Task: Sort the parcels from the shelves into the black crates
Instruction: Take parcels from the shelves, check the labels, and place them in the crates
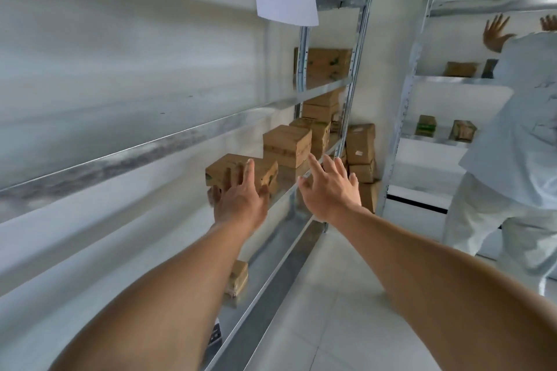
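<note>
Reaching along the metal shelving (187,141) toward the brown parcels, both arms out and nothing held yet. No black crates in view, so probably early in a pick: grasp first, sorting after.

Largest first: work off the long middle shelf, where the cartons sit in a row running away toward the far upright. Ignore the second person in white (518,135) at the neighbouring rack; keep clear of that side.

Next, the nearest parcel (235,169), lying flat on the shelf just ahead of the fingertips, with a taller carton (286,144) just behind it. Take the near one; likely light, rigid cardboard, easy to slide toward the shelf edge before lifting.

Then the left hand (241,199): fingers spread, apparently overlapping the parcel's near face, contact unclear. Set it on the left end.

Last, the right hand (330,187): fingers spread, empty, off the parcel's right corner. Bring it in to clamp the opposite side, palms square, thumbs on top.
</note>
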